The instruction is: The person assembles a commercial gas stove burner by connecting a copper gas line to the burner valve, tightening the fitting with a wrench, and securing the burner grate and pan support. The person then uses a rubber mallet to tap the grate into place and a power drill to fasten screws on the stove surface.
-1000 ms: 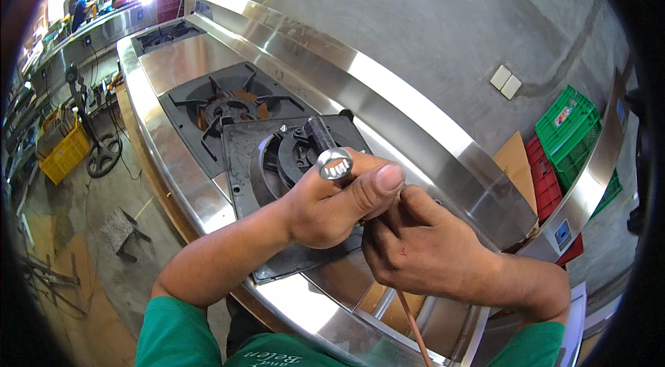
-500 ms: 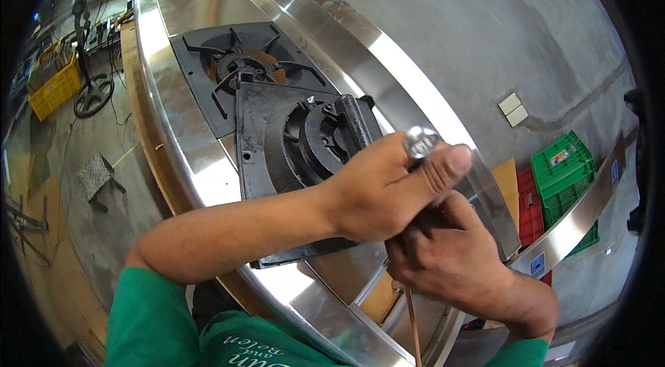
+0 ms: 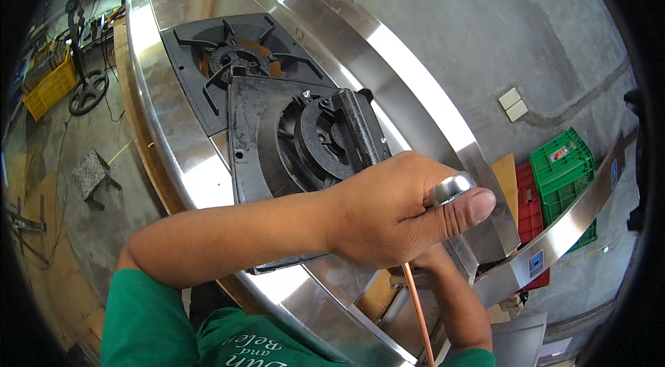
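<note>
My left hand [image 3: 391, 214] is closed around a chrome wrench [image 3: 451, 189]; only its rounded, shiny end shows beside the thumb. Behind and below it, my right hand [image 3: 433, 256] is mostly covered, and its fingers are hidden. A thin copper tube [image 3: 418, 304] runs down from beneath my hands. Just beyond my left forearm, a black cast-iron burner plate [image 3: 255, 114] lies loose and tilted on the stainless steel stove [image 3: 208, 183], its burner and a thick black pipe facing up.
Farther along the stove sits another black burner grate [image 3: 188, 62]. To the right are a green crate [image 3: 564, 159], a red crate [image 3: 530, 194] and two pale tiles [image 3: 512, 104] on the floor. A yellow crate [image 3: 52, 90] and a small stool [image 3: 93, 174] stand at left.
My left hand has moved slightly right and down, and the wrench end has turned to point right. My right hand has slipped behind the left, its forearm now steeper.
</note>
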### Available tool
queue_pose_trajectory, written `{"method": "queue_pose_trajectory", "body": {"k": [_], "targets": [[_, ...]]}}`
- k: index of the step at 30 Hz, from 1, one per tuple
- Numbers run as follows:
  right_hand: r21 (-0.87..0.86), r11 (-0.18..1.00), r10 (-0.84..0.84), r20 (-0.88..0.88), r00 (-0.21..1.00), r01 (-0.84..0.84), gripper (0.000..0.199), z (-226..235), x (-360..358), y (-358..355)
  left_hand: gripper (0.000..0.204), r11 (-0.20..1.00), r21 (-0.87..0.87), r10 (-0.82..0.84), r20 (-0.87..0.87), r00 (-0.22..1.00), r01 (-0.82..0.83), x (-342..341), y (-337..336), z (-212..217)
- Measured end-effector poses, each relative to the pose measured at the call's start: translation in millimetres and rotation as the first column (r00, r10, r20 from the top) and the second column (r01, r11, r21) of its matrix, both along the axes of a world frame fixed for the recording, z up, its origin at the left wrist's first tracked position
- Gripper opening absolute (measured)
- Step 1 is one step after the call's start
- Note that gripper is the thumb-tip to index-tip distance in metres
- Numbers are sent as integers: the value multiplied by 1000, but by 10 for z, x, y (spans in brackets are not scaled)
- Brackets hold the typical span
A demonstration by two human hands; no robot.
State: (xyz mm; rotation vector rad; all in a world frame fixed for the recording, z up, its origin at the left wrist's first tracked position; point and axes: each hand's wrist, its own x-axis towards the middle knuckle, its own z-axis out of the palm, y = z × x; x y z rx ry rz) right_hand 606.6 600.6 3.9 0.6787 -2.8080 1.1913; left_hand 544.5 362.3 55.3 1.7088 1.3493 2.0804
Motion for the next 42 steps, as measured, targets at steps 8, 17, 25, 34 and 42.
{"method": "queue_pose_trajectory", "body": {"k": [8,17,25,34,42], "targets": [[523,844,14,-243,970,119,14,484,-9,209,53,992,10,129,-78,989,-129,58,-5,34],[924,338,553,-347,758,177,9,1313,148,-633,50,989,76,130,-9,991,-129,88,-17,27],[937,292,638,-341,690,193,11,1371,207,-805,51,989,84,118,15,993,-119,67,-9,11],[932,323,630,-342,697,166,9,1319,122,-833,51,988,80,121,113,986,-130,61,-20,14],[952,252,657,-300,691,173,9,1352,136,-865,52,979,102,170,79,982,-178,63,-13,12]]}}
